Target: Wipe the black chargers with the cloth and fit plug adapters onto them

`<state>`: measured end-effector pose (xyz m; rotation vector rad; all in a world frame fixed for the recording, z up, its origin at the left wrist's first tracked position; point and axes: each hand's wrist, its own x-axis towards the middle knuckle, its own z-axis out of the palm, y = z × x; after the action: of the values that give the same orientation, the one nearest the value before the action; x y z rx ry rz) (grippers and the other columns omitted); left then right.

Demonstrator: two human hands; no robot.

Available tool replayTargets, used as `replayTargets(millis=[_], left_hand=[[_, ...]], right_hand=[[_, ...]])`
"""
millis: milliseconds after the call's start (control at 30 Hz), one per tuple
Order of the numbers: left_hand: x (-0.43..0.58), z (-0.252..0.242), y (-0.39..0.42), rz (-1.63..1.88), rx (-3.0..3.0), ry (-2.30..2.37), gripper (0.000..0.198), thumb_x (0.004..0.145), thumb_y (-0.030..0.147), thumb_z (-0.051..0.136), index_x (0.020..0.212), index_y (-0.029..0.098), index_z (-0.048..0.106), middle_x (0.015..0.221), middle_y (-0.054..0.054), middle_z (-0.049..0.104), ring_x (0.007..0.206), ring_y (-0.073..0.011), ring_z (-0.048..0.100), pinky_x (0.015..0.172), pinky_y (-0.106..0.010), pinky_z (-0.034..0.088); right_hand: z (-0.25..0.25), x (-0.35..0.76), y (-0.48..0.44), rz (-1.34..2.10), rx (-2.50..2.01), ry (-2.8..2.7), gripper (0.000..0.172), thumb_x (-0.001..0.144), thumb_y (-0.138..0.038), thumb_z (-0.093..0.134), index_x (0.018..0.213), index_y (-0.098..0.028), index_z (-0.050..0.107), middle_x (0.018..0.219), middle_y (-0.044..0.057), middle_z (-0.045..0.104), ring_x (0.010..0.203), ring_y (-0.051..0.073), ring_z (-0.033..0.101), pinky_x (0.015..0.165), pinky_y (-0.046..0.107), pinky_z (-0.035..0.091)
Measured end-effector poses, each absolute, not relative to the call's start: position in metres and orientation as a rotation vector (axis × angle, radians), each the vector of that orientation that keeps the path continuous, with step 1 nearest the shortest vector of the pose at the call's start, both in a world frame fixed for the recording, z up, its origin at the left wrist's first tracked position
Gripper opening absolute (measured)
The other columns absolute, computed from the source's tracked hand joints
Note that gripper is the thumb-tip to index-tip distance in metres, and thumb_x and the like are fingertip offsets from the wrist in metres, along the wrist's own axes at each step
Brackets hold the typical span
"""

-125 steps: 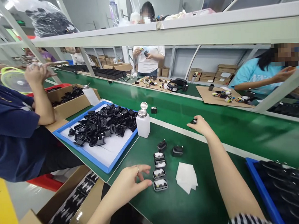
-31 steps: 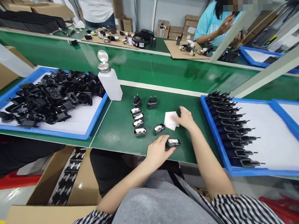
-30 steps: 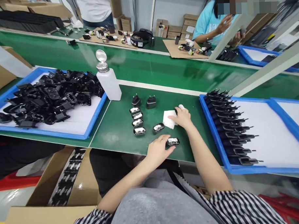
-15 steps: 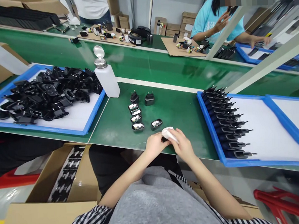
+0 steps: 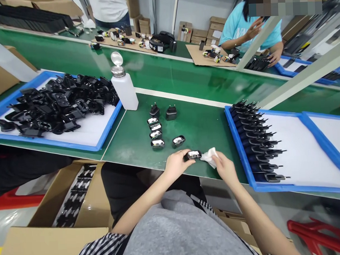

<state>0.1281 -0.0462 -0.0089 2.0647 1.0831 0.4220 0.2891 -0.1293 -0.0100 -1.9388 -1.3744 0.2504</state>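
Note:
My left hand (image 5: pixel 175 165) holds a small black plug adapter (image 5: pixel 192 155) by its left end, just above the front edge of the green table (image 5: pixel 203 130). My right hand (image 5: pixel 225 168) grips a crumpled white wipe (image 5: pixel 209 156) right beside the adapter's right end. A short column of several more black adapters (image 5: pixel 155 133) lies on the table beyond my left hand, with one apart (image 5: pixel 178 141) and two upright plugs (image 5: pixel 162 111) behind them.
A white dispenser bottle (image 5: pixel 124 88) stands beside a blue tray heaped with black plug parts (image 5: pixel 57 107). At right, a blue tray (image 5: pixel 299 149) holds a neat row of black adapters (image 5: pixel 256 139). Cardboard boxes (image 5: pixel 72 199) sit below the table. Other people work across the conveyor.
My right hand picked the white wipe off the table and brought it to the adapter in my left hand; it has now drawn slightly to the right of the adapter.

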Motion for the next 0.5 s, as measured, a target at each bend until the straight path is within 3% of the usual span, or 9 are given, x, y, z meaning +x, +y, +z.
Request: replayTargets(millis=[133, 233, 400, 500], left_hand=[[0.128, -0.009, -0.046, 0.427, 2.044, 1.094, 0.033, 0.062, 0.034, 0.058, 0.092, 0.022, 0.056, 0.06, 0.003, 0.054, 0.052, -0.0095, 0.047, 0.052, -0.019, 0.034], [0.127, -0.008, -0.045, 0.451, 2.027, 1.078, 0.032, 0.061, 0.033, 0.058, 0.091, 0.021, 0.057, 0.061, 0.003, 0.055, 0.052, -0.0095, 0.047, 0.051, -0.019, 0.034], [0.127, -0.009, -0.044, 0.47, 2.002, 1.046, 0.033, 0.061, 0.033, 0.059, 0.091, 0.02, 0.057, 0.063, 0.003, 0.056, 0.051, -0.0098, 0.048, 0.051, -0.02, 0.035], [0.126, -0.011, -0.044, 0.462, 2.003, 1.019, 0.032, 0.061, 0.033, 0.058, 0.09, 0.019, 0.057, 0.067, 0.001, 0.058, 0.053, -0.0105, 0.049, 0.052, -0.02, 0.036]], right_hand=[[0.001, 0.31, -0.117, 0.565, -1.8, -0.767, 0.029, 0.063, -0.04, 0.049, 0.076, -0.014, 0.055, 0.067, 0.005, 0.059, 0.059, 0.018, 0.054, 0.053, 0.03, 0.042], [0.017, 0.313, -0.094, 0.676, -1.657, -0.703, 0.028, 0.061, -0.039, 0.052, 0.073, -0.014, 0.055, 0.062, 0.003, 0.058, 0.054, 0.016, 0.053, 0.05, 0.028, 0.042], [0.025, 0.28, -0.075, 0.215, -1.672, -1.249, 0.021, 0.071, -0.025, 0.042, 0.086, -0.019, 0.057, 0.087, 0.005, 0.06, 0.082, 0.018, 0.054, 0.071, 0.034, 0.043], [0.013, 0.265, -0.087, 0.143, -1.582, -1.824, 0.03, 0.073, -0.015, 0.032, 0.087, -0.022, 0.058, 0.093, 0.004, 0.059, 0.089, 0.016, 0.052, 0.076, 0.032, 0.043]])
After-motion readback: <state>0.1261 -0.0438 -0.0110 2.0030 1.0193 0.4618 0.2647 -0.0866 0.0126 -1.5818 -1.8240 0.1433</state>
